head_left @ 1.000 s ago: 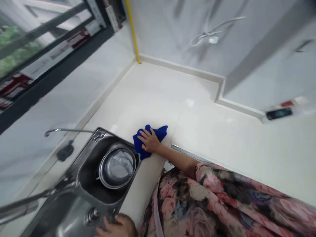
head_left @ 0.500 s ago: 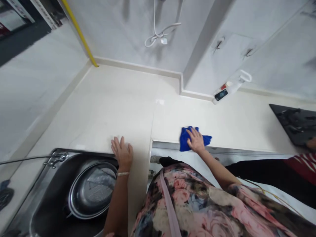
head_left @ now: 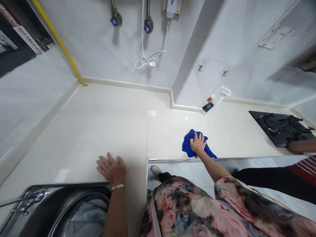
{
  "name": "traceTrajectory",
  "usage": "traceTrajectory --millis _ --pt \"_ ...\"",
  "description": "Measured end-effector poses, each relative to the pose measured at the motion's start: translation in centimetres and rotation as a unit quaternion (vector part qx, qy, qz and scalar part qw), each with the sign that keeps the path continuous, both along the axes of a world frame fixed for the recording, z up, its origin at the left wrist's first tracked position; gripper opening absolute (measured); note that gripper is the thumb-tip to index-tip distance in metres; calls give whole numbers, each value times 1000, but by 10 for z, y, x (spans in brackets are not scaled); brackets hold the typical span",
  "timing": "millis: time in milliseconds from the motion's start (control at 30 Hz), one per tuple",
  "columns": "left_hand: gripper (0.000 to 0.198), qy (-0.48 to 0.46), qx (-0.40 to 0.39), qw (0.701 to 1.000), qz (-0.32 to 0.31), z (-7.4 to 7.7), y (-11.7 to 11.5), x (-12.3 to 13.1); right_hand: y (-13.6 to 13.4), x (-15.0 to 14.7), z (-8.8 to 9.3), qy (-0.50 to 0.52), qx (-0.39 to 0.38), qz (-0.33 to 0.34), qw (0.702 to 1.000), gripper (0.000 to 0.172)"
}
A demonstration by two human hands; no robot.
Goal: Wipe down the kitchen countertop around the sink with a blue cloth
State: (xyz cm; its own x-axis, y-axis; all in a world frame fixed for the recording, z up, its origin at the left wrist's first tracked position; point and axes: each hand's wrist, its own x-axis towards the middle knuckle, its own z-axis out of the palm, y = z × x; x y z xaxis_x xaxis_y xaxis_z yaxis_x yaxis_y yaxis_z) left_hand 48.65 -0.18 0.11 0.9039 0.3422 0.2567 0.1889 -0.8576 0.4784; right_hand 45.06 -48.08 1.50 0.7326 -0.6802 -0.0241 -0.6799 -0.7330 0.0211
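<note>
Apparently mid-wipe; amt done vs left, can't tell. Left hand [head_left: 112, 169] on glossy cream stone-like counter [head_left: 111, 121], fingers apart, nothing held. Approx 2–3 o'clock of it, right hand [head_left: 198, 144] atop crumpled blue cloth [head_left: 188, 144], fingers splayed; cloth's under them, spreading to 9 & 4 o'clock.

Cloth [head_left: 188, 144] moved (away from sink [head_left: 74, 185]), nearer stove [head_left: 281, 128]
</note>
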Motion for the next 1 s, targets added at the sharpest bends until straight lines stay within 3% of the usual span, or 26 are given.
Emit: traceTrajectory --millis 267,367,433,600,767,900,1000 --pt "67 16 50 999 12 4 1 0 -79 78 0 -83 52 -123 988 71" --pt "67 35 64 997 13 8 0 1 -89 117 2 -85 57 -165 981 72" --pt "68 45 70 996 17 9 0 2 -82 144 3 -90 52 -162 981 72" --pt "68 58 76 995 29 9 2 4 -15 200 -5 -88 55 -19 994 71" --pt "69 54 88 994 35 9 3 4 67 232 -8 -84 73 158 981 73" --pt "72 58 90 994 32 12 4 4 91 235 -3 -95 88 256 958 73" --pt "74 64 96 993 32 14 6 6 92 238 -3 -98 120 386 909 67"
